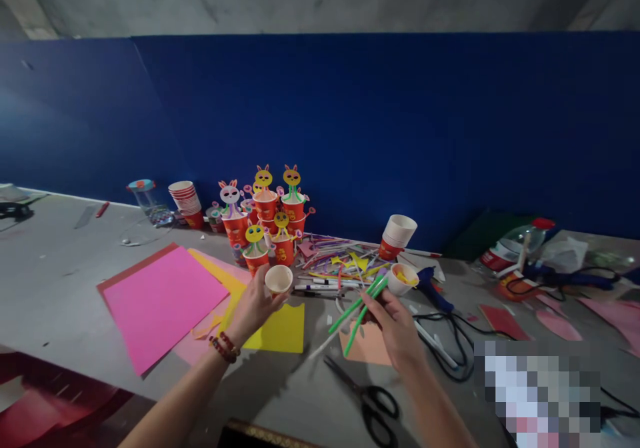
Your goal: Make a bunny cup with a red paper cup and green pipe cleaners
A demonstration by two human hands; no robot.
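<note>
My left hand [257, 307] is closed around a paper cup [279, 280], whose open mouth faces me. In my right hand [393, 318] are several pipe cleaners [356, 316], green and whitish, pointing down to the left. Just behind that hand stands a white cup with yellow and orange scraps [403, 279]. Red cups topped with paper animal faces [256, 255] are grouped right behind my left hand. A heap of colourful pipe cleaners [335, 258] lies between the groups of cups, with several marker pens [320, 287] in front of it.
Scissors [367, 398] lie near the table's front edge. Pink sheets [165, 305] and a yellow sheet [280, 331] spread leftward. A stack of cups [185, 201] stands at the back left. To the right are a blue glue gun [434, 289], its black cable and a bottle [517, 245].
</note>
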